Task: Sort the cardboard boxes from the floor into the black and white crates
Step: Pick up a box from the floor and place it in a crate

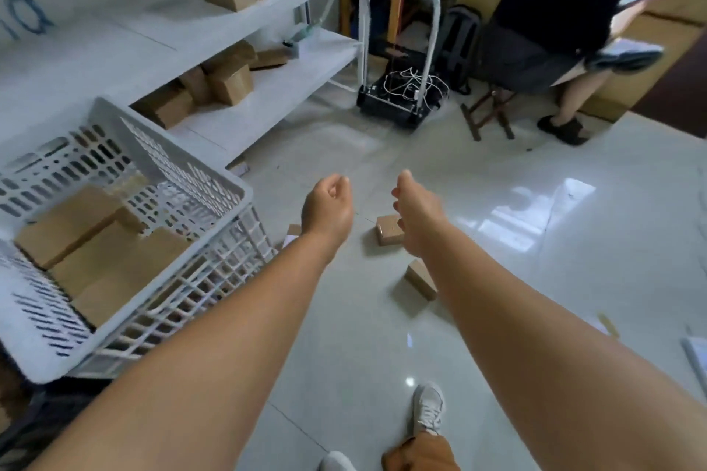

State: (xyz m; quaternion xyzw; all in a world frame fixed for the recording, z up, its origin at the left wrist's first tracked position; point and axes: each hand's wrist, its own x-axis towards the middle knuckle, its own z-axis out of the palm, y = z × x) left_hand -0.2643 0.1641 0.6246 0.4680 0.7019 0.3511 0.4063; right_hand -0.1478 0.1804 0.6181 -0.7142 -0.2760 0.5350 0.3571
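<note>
Both forearms stretched out over the tiled floor (497,241), the left hand (328,205) loosely curled and holding nothing, the right hand (415,208) relaxed and equally bare. The white crate (214,180) at left already held several boxes; no black crate showed. Judged a reach between picks: next came stooping for the flat box (388,229) just beneath the right hand, its long axis running roughly away from the camera, then the tilted box (420,278) nearer in.

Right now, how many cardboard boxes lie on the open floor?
3: one box beside the right hand, one tilted box under the right forearm, one partly hidden behind the left wrist. More may be hidden.
</note>
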